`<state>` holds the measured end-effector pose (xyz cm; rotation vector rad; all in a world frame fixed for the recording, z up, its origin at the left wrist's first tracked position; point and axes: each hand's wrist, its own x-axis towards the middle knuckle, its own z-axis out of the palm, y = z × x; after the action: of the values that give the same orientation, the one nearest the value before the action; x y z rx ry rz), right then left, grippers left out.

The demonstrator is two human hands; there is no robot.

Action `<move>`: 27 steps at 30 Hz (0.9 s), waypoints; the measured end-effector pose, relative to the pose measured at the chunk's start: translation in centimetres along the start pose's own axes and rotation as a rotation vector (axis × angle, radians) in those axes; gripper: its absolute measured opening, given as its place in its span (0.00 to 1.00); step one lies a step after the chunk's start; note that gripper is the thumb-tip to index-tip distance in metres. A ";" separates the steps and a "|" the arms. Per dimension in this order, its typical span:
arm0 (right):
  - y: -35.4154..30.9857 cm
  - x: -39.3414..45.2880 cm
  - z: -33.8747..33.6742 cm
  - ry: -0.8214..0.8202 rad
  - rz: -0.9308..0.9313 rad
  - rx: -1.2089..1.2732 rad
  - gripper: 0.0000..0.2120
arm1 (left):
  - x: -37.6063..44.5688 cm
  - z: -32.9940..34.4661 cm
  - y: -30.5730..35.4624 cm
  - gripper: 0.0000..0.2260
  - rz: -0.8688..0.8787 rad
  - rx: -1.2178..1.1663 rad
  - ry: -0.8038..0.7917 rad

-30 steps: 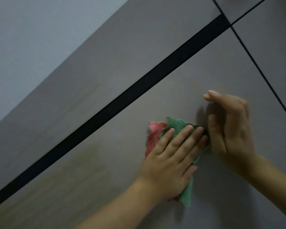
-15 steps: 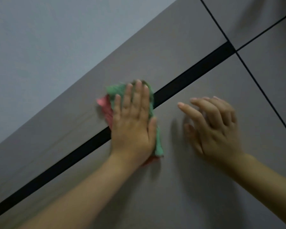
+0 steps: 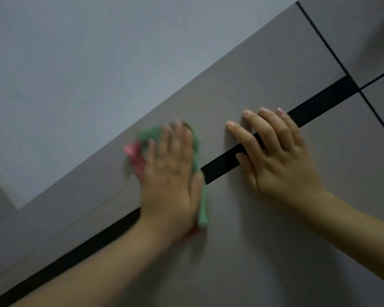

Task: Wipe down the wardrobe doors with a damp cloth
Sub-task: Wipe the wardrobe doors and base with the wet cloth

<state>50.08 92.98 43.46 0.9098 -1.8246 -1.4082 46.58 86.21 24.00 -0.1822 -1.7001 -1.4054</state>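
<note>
1. The left hand [image 3: 171, 180] presses flat, fingers straight, on the green and pink cloth [image 3: 201, 196] against the grey wardrobe door [image 3: 275, 251] — both are blurred.
2. The cloth lies across the black strip [image 3: 222, 161] between door panels.
3. The right hand [image 3: 279, 158] rests spread and relaxed on the door just beside the cloth — its fingers cross the strip and it holds nothing.

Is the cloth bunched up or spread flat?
Bunched up. The cloth shows crumpled green and pink folds around the flat left hand pressing it on the door.
</note>
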 end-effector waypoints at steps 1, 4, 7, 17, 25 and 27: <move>0.0 -0.1 0.0 0.001 -0.004 -0.009 0.21 | -1.9 0.2 0.6 0.29 0.096 -0.003 -0.032; 0.1 -0.4 -0.1 -0.004 -0.016 -0.029 0.21 | -3.8 0.6 0.2 0.27 0.220 -0.008 -0.061; 0.1 -0.3 -0.2 -0.011 -0.008 -0.023 0.21 | -1.2 0.1 -1.7 0.28 0.097 0.016 -0.006; -0.4 0.1 -0.3 0.026 -0.005 -0.097 0.21 | -7.0 -0.3 -3.1 0.28 -0.011 0.005 -0.071; -7.4 0.0 1.3 -0.074 -0.090 0.010 0.22 | -5.6 -0.4 -5.8 0.27 -0.110 0.006 0.017; -7.5 0.0 1.5 -0.080 -0.100 0.002 0.23 | -2.5 -1.1 -7.2 0.27 -0.245 -0.001 0.063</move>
<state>49.83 92.45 35.87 0.9703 -1.8615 -1.5245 44.21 83.85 17.01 0.0718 -1.7131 -1.5725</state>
